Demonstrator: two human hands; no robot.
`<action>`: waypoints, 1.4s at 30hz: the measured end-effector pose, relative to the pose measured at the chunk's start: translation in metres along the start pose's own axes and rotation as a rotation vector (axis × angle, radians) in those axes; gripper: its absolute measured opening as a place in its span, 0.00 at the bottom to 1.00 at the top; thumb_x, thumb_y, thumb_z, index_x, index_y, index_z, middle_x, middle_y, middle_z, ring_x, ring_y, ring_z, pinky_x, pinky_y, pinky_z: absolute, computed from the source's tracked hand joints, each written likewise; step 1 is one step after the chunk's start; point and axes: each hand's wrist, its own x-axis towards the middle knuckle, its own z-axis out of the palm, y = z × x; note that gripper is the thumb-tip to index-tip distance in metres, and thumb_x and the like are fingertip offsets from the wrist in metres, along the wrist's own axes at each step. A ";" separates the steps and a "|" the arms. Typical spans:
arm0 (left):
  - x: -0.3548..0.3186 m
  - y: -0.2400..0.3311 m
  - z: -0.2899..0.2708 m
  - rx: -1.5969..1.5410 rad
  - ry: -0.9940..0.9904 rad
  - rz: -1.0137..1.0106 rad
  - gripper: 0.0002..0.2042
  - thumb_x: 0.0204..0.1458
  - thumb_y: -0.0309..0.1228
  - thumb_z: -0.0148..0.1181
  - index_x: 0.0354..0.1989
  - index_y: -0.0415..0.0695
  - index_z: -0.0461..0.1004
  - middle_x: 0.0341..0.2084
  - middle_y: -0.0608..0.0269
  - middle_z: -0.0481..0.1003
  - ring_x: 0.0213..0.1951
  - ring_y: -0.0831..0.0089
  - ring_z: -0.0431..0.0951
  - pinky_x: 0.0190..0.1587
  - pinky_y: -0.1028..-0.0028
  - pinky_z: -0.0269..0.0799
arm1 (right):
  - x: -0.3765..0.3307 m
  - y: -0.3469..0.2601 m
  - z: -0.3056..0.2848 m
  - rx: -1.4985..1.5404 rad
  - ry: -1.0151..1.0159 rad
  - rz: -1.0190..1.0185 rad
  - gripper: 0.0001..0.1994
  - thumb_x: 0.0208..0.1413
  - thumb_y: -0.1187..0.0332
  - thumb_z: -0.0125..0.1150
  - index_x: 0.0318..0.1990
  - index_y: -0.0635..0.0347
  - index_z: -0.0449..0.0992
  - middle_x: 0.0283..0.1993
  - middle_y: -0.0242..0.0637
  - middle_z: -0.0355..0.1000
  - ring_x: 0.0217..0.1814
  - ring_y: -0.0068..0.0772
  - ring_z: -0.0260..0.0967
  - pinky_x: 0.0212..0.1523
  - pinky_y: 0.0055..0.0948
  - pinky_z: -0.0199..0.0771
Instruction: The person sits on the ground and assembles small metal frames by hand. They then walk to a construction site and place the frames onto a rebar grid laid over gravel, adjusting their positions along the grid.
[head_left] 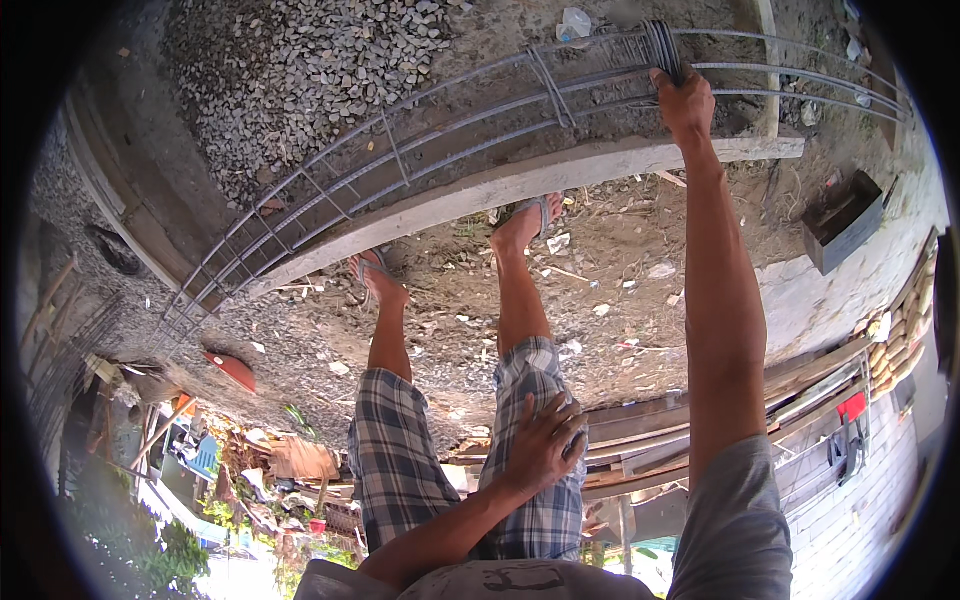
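A long rebar cage [470, 112] of ribbed steel bars stretches across the far side, with a few stirrups spaced along its left part. My right arm is stretched far forward, and my right hand [686, 102] is closed on a tight bundle of steel stirrups [662, 50] around the bars. The fingertips are partly hidden behind the bundle. Down on my right thigh, over the checked shorts, lies my left hand [545, 447], its fingers loosely apart and holding nothing.
A long board [540, 175] runs between my sandalled feet and the cage. Gravel [310, 60] is heaped beyond the bars. At right sits a dark rectangular box [845, 222]; an orange-red curved object [230, 371] lies left. Stacked planks [640, 440] appear along the bottom.
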 end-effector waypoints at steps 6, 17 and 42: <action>0.003 0.002 0.002 0.001 -0.021 -0.004 0.18 0.52 0.34 0.68 0.52 0.47 0.77 0.54 0.63 0.74 0.65 0.61 0.67 0.71 0.40 0.45 | 0.007 0.006 -0.001 -0.175 0.304 -0.061 0.19 0.53 0.53 0.67 0.45 0.58 0.82 0.41 0.57 0.79 0.50 0.63 0.75 0.52 0.52 0.73; 0.004 0.006 0.000 0.002 -0.023 -0.026 0.19 0.51 0.33 0.69 0.52 0.47 0.77 0.55 0.63 0.74 0.65 0.60 0.67 0.71 0.39 0.46 | -0.115 -0.088 0.038 0.170 -0.201 0.037 0.09 0.55 0.62 0.64 0.40 0.52 0.83 0.41 0.51 0.79 0.43 0.60 0.77 0.44 0.51 0.77; -0.003 -0.004 0.001 -0.008 0.003 -0.018 0.19 0.51 0.33 0.68 0.53 0.48 0.76 0.55 0.64 0.74 0.64 0.61 0.68 0.72 0.42 0.46 | -0.134 -0.129 0.060 0.145 -0.176 0.136 0.13 0.54 0.55 0.67 0.40 0.53 0.84 0.37 0.53 0.80 0.43 0.60 0.78 0.45 0.51 0.77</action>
